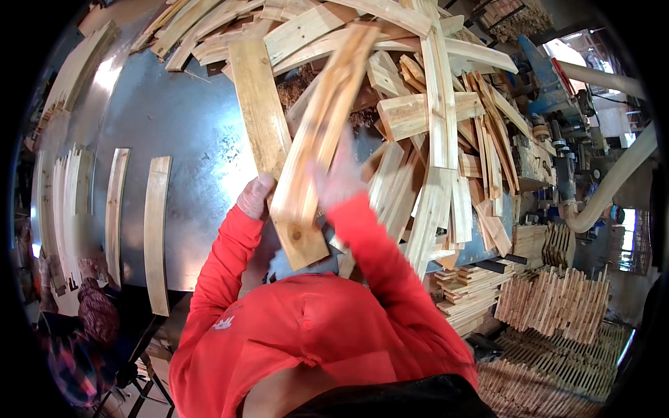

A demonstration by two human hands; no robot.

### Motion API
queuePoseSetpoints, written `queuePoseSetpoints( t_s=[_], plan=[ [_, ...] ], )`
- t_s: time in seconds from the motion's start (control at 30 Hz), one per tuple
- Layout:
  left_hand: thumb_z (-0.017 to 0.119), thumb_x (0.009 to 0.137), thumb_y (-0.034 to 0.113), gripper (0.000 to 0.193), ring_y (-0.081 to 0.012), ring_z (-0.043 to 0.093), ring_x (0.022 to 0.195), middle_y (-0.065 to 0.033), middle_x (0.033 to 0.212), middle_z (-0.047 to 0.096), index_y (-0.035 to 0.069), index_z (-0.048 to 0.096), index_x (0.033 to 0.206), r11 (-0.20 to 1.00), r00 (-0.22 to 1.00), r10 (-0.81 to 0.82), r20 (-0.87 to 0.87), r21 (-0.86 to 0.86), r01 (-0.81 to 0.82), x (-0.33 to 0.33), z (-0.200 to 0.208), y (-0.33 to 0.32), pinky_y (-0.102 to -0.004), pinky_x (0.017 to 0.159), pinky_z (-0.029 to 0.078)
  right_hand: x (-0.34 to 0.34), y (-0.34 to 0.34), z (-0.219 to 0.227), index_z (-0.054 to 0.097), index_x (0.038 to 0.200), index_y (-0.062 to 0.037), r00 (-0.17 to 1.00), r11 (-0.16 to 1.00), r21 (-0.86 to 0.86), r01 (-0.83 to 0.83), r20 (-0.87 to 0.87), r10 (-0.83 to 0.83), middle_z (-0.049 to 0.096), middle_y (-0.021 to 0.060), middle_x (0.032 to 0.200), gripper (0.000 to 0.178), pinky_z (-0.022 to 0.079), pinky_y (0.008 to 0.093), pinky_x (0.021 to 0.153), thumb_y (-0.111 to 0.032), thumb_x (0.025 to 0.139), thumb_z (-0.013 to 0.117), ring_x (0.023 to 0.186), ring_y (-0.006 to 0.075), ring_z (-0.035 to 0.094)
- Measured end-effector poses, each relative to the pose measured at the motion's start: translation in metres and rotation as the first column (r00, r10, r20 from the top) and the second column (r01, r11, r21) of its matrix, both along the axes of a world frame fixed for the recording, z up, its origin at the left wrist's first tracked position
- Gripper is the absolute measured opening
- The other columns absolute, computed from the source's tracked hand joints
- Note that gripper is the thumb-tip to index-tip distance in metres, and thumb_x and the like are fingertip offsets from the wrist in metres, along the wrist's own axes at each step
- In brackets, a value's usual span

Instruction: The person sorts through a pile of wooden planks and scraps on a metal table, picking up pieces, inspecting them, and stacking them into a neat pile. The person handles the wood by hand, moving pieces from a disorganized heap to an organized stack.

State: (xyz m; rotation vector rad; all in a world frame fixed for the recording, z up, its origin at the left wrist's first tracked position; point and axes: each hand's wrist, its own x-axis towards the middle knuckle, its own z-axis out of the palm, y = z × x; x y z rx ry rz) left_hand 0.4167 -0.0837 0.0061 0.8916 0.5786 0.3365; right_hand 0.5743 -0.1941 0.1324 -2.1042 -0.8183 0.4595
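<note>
Pale pine slats (317,132), a bundle, rise toward twelve o'clock, the gloved right hand (340,174) gripping them, seemingly to align their ends. At nine o'clock, the left hand (254,197) clasps a broad knotty board (268,139) over the grey metal desk (188,132).

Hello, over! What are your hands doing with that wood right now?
Left hand grips wide plank. Right hand grips blurred narrower slat. Both above metal table; wood pile crowds right.
</note>
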Motion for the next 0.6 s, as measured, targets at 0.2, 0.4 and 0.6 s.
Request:
queuePoseSetpoints(
  t_s=[0.2, 0.4, 0.6],
  plan=[
    [0.071, 0.081, 0.035, 0.047, -0.0187, 0.064, 0.085, -0.0064, 0.097, 0.067, -0.004, 0.064, 0.108, 0.962, 0.963, -0.269, 0.022, -0.047, 0.27, -0.002, -0.021, -0.038, -0.0329, 0.081, 0.053, -0.019, -0.045, 0.018, 0.037, 0.142, -0.0044, 0.704, 0.39, -0.719, -0.575, -0.194, 0.683, 0.062, 0.0229, 0.113, 0.067, 0.047, 0.0459, 0.091, -0.03, 0.085, 0.061, 0.105, 0.0356, 0.061],
    [0.064, 0.082, 0.019, 0.035, -0.015, 0.06, 0.08, -0.004, 0.094, 0.063, -0.002, 0.062, 0.109, 0.957, 0.962, -0.269, 0.041, -0.099, 0.271, -0.016, -0.075, -0.068, -0.0291, 0.075, 0.051, 0.231, -0.102, 0.029, 0.032, 0.143, 0.0006, 0.685, 0.79, -0.174, 0.588, 0.626, -0.373, 0.03, 0.0317, 0.145, 0.102, 0.023, 0.0431, 0.115, -0.056, 0.069, 0.074, 0.135, 0.044, 0.03],
    [0.066, 0.082, 0.018, 0.028, -0.0149, 0.06, 0.078, -0.002, 0.089, 0.063, 0.001, 0.065, 0.103, 0.983, 0.983, 0.07, -0.17, 0.18, -0.039, -0.044, -0.065, -0.07, -0.0297, 0.073, 0.05, 0.068, -0.091, 0.036, 0.027, 0.144, 0.0024, 0.902, 0.906, -0.005, 0.422, -0.092, -0.421, 0.047, 0.0249, 0.135, 0.085, 0.034, 0.0432, 0.11, -0.026, 0.078, 0.073, 0.127, 0.0336, 0.045]
  ],
)
